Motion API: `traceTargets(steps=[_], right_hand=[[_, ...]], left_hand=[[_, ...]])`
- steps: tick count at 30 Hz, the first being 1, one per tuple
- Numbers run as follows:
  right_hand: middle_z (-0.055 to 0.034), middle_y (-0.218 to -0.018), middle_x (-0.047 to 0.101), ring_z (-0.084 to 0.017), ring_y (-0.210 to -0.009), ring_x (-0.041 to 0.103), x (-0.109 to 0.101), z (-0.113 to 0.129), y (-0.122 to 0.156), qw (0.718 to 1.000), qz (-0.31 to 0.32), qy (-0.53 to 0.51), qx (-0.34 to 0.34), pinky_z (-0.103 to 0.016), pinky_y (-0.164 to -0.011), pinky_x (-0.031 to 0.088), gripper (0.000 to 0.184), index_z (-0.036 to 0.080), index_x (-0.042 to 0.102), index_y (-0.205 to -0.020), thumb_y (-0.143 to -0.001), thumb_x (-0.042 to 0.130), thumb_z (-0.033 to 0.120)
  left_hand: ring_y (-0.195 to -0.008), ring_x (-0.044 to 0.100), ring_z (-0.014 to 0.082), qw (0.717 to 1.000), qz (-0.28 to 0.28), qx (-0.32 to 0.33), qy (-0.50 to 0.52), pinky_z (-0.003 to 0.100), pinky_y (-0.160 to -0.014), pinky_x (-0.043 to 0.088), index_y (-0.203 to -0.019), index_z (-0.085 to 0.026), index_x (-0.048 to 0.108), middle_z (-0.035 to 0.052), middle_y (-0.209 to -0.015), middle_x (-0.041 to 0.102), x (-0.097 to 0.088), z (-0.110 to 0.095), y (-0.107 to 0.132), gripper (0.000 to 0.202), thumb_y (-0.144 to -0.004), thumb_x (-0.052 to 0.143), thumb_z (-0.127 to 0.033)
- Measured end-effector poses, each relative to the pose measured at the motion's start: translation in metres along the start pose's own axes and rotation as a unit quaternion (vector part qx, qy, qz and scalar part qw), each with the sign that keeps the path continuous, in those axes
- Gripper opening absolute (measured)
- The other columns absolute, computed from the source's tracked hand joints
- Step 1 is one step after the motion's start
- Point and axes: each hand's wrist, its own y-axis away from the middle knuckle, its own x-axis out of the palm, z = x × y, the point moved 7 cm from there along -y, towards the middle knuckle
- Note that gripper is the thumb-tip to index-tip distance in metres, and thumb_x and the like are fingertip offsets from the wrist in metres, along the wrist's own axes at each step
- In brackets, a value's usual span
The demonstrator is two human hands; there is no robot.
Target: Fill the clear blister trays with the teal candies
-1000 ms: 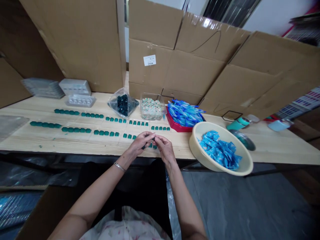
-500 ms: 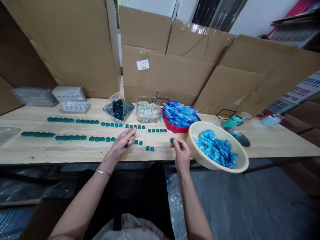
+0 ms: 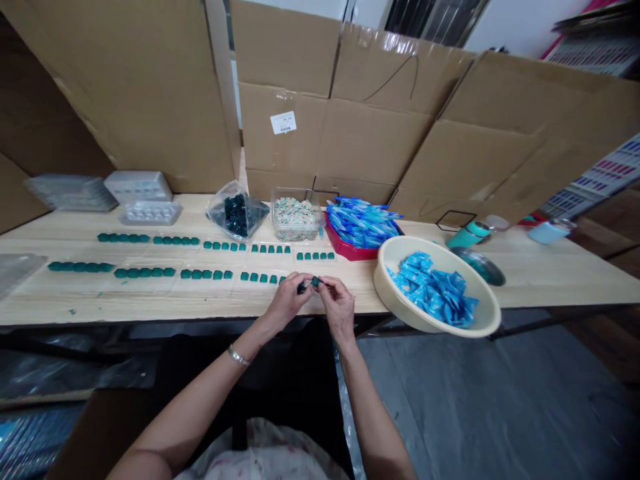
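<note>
My left hand (image 3: 287,301) and right hand (image 3: 337,308) are pinched nearly shut just above the tabletop (image 3: 550,283), the left on a dark piece (image 3: 301,289), the right on a small teal piece (image 3: 315,282). I hold them close, fingertips almost meeting, it seems for fine work. More teal pieces (image 3: 145,273) lie in rows within reach, a clear plastic bag (image 3: 236,213) holds dark ones, and a cream basin (image 3: 385,283) holds blue sachets (image 3: 435,290) — all beside me.
</note>
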Motion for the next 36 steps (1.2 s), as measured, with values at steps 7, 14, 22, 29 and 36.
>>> traceTargets(steps=[7,14,22,29,36], right_hand=[[-0.0040,-0.082,0.068,-0.015,-0.070,0.060,-0.004,-0.002,0.001,0.993,0.058,0.088,0.046,-0.029,-0.070,0.049,0.027,0.018,0.068,-0.093,-0.073,0.065,0.036],[-0.0046,-0.094,0.070,-0.017,-0.084,0.062,-0.021,-0.021,-0.006,0.994,0.050,0.087,0.039,-0.034,-0.083,0.047,0.024,0.021,0.070,-0.095,-0.075,0.064,0.033],[-0.0048,-0.109,0.065,-0.021,-0.104,0.053,-0.002,-0.032,0.000,0.949,0.160,0.250,-0.107,-0.042,-0.094,0.038,0.017,0.027,0.071,-0.093,-0.083,0.058,0.024],[-0.0042,-0.099,0.069,-0.021,-0.093,0.056,-0.008,-0.035,-0.004,0.931,0.149,0.307,-0.132,-0.041,-0.090,0.037,0.018,0.025,0.069,-0.098,-0.085,0.056,0.026],[-0.0051,-0.104,0.069,-0.023,-0.100,0.056,0.005,-0.036,0.001,0.888,0.197,0.381,-0.167,-0.043,-0.095,0.031,0.024,0.026,0.069,-0.098,-0.084,0.052,0.015]], left_hand=[[-0.082,0.055,0.0151,0.996,0.051,0.044,-0.065,0.027,-0.077,0.045,-0.104,-0.018,0.059,0.0048,-0.088,0.056,0.009,-0.009,0.014,0.023,-0.083,0.051,-0.015],[-0.086,0.056,0.0191,0.985,0.108,-0.018,-0.135,0.031,-0.080,0.045,-0.106,-0.019,0.060,0.0073,-0.091,0.057,0.010,0.020,0.039,0.023,-0.085,0.050,-0.022],[-0.088,0.058,0.0219,0.969,0.160,-0.025,-0.188,0.035,-0.081,0.047,-0.111,-0.014,0.058,0.0115,-0.096,0.057,0.028,0.033,0.063,0.029,-0.085,0.048,-0.019],[-0.088,0.058,0.0215,0.969,0.155,-0.033,-0.188,0.036,-0.083,0.046,-0.115,-0.017,0.057,0.0103,-0.097,0.058,0.027,0.035,0.062,0.032,-0.084,0.051,-0.020],[-0.086,0.057,0.0215,0.986,0.121,-0.107,-0.047,0.034,-0.081,0.045,-0.100,-0.018,0.065,0.0086,-0.090,0.061,0.022,0.040,0.054,0.026,-0.074,0.062,-0.022]])
